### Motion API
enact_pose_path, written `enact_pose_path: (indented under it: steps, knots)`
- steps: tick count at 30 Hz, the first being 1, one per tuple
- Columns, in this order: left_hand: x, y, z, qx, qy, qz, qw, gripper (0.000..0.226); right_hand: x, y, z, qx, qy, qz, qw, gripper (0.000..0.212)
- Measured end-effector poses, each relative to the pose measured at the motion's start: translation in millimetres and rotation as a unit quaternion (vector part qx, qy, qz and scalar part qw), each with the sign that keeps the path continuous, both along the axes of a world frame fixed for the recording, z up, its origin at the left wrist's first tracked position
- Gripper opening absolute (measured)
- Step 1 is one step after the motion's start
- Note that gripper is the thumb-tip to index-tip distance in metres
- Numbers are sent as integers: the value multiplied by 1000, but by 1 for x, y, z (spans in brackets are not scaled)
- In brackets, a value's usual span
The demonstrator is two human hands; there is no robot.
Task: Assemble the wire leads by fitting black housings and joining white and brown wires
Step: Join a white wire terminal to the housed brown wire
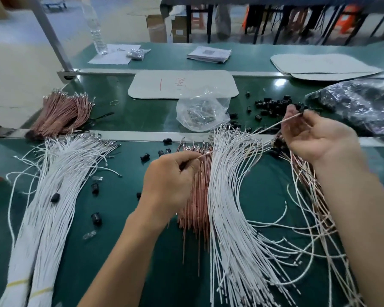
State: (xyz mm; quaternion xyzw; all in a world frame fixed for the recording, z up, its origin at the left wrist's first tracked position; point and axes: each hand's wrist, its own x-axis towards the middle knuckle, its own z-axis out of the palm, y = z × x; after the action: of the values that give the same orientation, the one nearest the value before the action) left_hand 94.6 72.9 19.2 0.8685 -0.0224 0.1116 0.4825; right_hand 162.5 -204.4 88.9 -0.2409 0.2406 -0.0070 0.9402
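We hold one wire lead (248, 137) taut above the desk's (124, 229) middle: left hand (171, 176) grip pinching its tail, right hand (315, 136) grip pinching the black housing (298, 107) end, presumably for straight seating.

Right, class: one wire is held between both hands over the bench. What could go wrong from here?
1. The wire stretched between the left hand and the right hand crosses over the loose white wires; pulling it may snag and drag them.
2. The black housing seems pinched only at the right fingers' tips; it could slip and get lost among the scattered housings.
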Motion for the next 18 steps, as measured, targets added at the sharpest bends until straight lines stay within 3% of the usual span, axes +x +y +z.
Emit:
enact_pose_path:
  steps: [2, 4, 6, 8, 9, 11, 13, 16, 18]
  knots:
    - [0, 1, 21, 54, 11, -17, 998, 12, 6, -16, 15, 3, -15, -12, 1000, 20]
    - [-3, 4, 41, 95, 61, -73, 991, 12, 15, -33, 30, -52, -8, 3, 999, 19]
    - [-12, 0, 60, 70, 158, -199, 965, 15, 28, -50, 45, -186, 13, 29, 982, 23]
    - [-30, -18, 75, 15, 243, -344, 907, 15, 42, -61, 54, -357, 49, 45, 932, 18]
    - [-40, -33, 76, -4, 256, -393, 883, 17, 47, -64, 55, -433, 67, 57, 897, 15]
    - [-58, -74, 72, -18, 244, -433, 868, 21, 50, -65, 49, -562, 90, 94, 817, 13]
    - [-71, -117, 60, -18, 236, -409, 881, 24, 50, -64, 35, -679, 95, 127, 717, 16]
    - [-85, -164, 38, 30, 247, -372, 894, 24, 39, -59, 7, -832, 97, 157, 524, 10]
    - [-88, -177, 27, 73, 231, -353, 903, 26, 28, -55, -12, -869, 79, 157, 461, 7]
